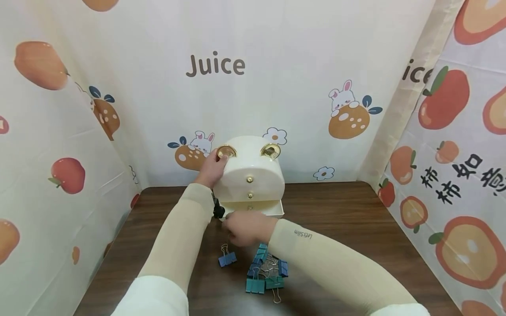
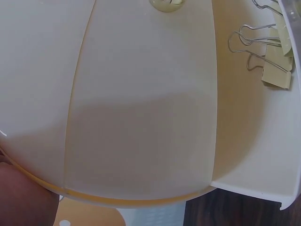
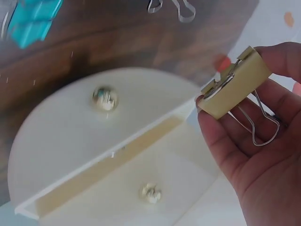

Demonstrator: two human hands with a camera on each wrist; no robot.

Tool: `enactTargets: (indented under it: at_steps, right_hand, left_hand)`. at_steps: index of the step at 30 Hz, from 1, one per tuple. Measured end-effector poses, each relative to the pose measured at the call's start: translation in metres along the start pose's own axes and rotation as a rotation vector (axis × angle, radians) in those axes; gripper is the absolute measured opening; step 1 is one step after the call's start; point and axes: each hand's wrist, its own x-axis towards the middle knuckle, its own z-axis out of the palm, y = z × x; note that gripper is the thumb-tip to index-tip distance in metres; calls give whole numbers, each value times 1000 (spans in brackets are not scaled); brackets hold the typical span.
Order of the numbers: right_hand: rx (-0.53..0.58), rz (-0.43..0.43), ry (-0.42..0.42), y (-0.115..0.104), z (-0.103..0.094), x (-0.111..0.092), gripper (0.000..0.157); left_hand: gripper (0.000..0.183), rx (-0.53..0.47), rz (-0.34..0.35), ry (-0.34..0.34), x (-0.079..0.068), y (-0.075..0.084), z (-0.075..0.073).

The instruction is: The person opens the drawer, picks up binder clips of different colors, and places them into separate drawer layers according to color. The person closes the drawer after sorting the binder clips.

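Note:
A small white drawer box [image 1: 253, 175] with gold knobs stands near the back of the table. My left hand [image 1: 211, 169] grips its upper left side by a round gold ornament [image 1: 226, 152]; some of its fingers are hidden. The bottom drawer [image 2: 254, 155] is pulled out, with pale yellow binder clips [image 2: 277, 66] at one side. In front of that drawer is my right hand [image 1: 249, 227]. The right wrist view shows it pinching a yellow binder clip [image 3: 237, 84] between thumb and fingers, wire handles toward the palm.
Several blue and teal binder clips [image 1: 255, 285] lie in a cluster on the dark wooden table [image 1: 336, 228]. Left of them is a single blue clip [image 1: 227, 259]. Beside my left forearm is a small black object [image 1: 218, 210]. Printed cloth [image 1: 300, 52] surrounds the table.

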Motion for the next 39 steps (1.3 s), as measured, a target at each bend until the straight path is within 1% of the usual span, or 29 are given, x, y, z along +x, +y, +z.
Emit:
enactTargets:
  at_steps: [3, 9, 12, 16, 21, 26, 31, 35, 39]
  right_hand:
    - [-18, 14, 19, 10, -6, 1, 3]
    - [-5, 29, 30, 25, -16, 3, 13]
    - [-29, 34, 66, 31, -21, 2, 11]
    - [-44, 59, 116, 37, -21, 3, 8]
    - [-52, 105, 162, 41, -11, 6, 6]
    - [-73, 125, 223, 39, 0, 11, 8]
    - [-68, 168, 266, 39, 11, 16, 7]
    - [-67, 204, 269, 40, 20, 21, 10]
    - [-52, 215, 266, 39, 28, 25, 11]
  left_hand:
    - [45, 6, 3, 5, -1, 1, -1]
    - [45, 7, 8, 2, -2, 1, -3]
    - [45, 5, -5, -3, -2, 0, -4]
    - [45, 1, -11, -11, -1, -1, -4]
    - [46, 1, -8, -11, -1, -2, -2]
    - [45, -5, 6, -16, 2, -3, -1]
    - [44, -12, 14, -15, 2, -3, 0]
    - [44, -8, 20, -14, 1, -2, 0]
    - [44, -20, 30, -11, 0, -2, 0]
